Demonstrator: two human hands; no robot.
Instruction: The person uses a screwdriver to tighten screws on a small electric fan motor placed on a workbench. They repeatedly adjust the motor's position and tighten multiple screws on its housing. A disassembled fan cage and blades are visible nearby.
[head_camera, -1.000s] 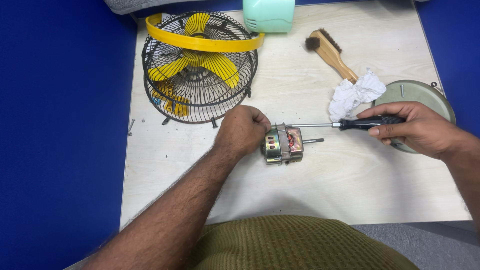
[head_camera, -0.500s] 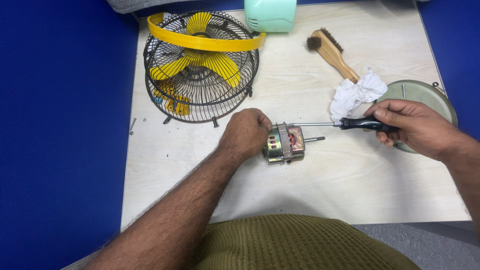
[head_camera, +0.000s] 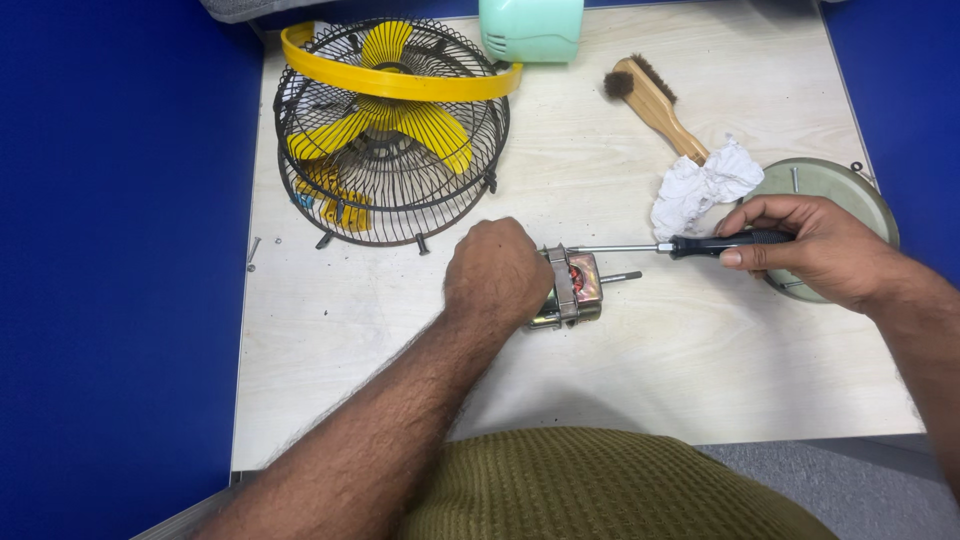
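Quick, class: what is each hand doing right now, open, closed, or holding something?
Left hand: closed on the motor.
Right hand: closed on the screwdriver, tip at the motor.

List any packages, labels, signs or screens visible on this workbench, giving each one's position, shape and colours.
None of these show: no package, label, sign or screen.
The table bears only a wire fan cage with yellow blades, a small motor, a screwdriver, a wooden brush and a white rag.

1 head-worn view, steeply down and close over the pale table (head_camera: 700, 380), both forearms in frame
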